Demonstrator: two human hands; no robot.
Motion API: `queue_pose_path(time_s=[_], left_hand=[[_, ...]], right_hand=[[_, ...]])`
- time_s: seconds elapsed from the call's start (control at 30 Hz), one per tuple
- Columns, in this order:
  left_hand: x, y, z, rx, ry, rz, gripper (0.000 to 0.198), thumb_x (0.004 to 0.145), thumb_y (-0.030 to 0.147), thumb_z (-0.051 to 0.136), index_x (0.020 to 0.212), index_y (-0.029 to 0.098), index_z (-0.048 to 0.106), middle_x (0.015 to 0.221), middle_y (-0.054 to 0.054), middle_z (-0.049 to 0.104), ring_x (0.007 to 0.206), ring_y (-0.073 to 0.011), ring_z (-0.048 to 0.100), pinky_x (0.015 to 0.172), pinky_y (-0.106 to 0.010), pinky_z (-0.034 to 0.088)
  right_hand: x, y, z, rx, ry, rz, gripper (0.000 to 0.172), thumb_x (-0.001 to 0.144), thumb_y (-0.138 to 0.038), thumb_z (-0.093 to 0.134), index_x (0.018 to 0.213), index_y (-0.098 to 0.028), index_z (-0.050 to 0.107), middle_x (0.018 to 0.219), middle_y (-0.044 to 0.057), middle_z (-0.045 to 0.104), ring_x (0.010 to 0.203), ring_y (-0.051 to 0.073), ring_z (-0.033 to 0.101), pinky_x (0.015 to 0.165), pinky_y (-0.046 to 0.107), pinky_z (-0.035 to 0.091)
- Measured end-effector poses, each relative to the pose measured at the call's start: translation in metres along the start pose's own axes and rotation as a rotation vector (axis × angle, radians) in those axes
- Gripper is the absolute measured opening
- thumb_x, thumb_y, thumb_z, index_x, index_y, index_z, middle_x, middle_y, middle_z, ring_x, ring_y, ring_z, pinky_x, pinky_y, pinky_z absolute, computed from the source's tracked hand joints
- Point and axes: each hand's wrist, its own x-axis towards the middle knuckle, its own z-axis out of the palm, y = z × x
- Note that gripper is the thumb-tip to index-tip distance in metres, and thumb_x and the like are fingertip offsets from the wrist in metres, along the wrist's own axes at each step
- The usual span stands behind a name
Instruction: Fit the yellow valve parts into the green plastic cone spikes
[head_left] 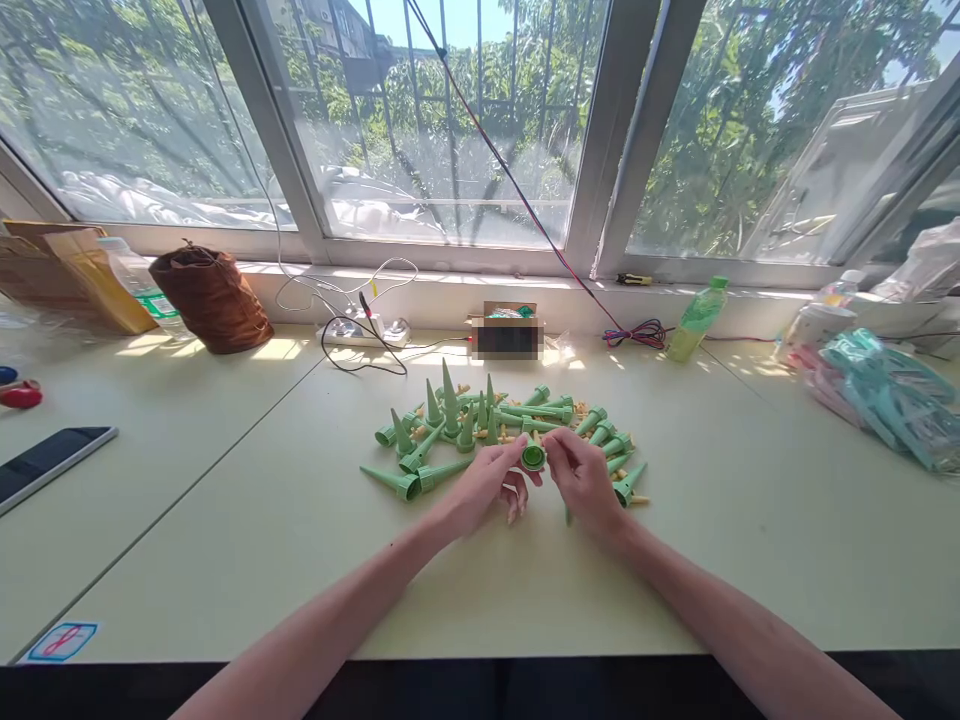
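Observation:
My left hand (491,485) is closed on a green plastic watering spike (533,458), its round hollow end turned toward me. Close against its right side, my right hand (587,480) has thumb and fingers pinched together. What those fingertips hold is hidden. A bit of yellow shows at the top of the held spike, between the hands. Around and behind my hands lie many similar green spikes (450,400), some upright on their wide ends, others on their sides. Several have small yellow valve pieces (640,500) sticking out.
A phone (52,460) lies at left, with a brown bag (214,300) behind it. Along the window stand a power strip (367,330), a small cardboard box (507,335), coiled cable (637,334) and a green bottle (697,320). Turquoise plastic packages (892,400) lie at right.

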Motion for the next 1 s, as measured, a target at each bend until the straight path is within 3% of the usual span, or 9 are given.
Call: queue_pose_path(time_s=[0.27,0.47,1.0], left_hand=[[-0.0015,0.0028,-0.0032,-0.01,-0.047,0.008,0.046,0.088,0.058,0.058,0.092,0.012,0.062,0.089,-0.008,0.063,0.052,-0.0077,0.056,0.042,-0.02,0.044],[-0.0027,0.0031,-0.0056,0.081,-0.05,0.032,0.042,0.086,0.056,0.062,0.085,0.014,0.057,0.06,0.0,0.055,0.05,-0.0103,0.055,0.044,-0.02,0.043],[-0.0076,0.0047,0.0006,0.4,0.083,0.181,0.037,0.083,0.053,0.065,0.086,0.017,0.054,0.062,0.004,0.049,0.051,-0.0099,0.051,0.042,-0.02,0.041]], right_hand=[[0.0004,0.0002,-0.0003,0.038,-0.023,0.019,0.031,0.1,-0.037,0.045,0.074,-0.02,0.049,0.058,-0.005,0.043,0.049,0.01,0.035,0.047,0.023,0.029],[0.0003,0.0024,-0.0006,0.03,-0.024,0.042,0.032,0.099,-0.04,0.047,0.074,-0.02,0.05,0.058,-0.005,0.04,0.049,0.01,0.034,0.046,0.024,0.028],[0.0002,0.0019,-0.0014,0.042,-0.044,0.086,0.032,0.098,-0.042,0.048,0.074,-0.02,0.05,0.058,-0.005,0.038,0.05,0.01,0.032,0.046,0.024,0.026]])
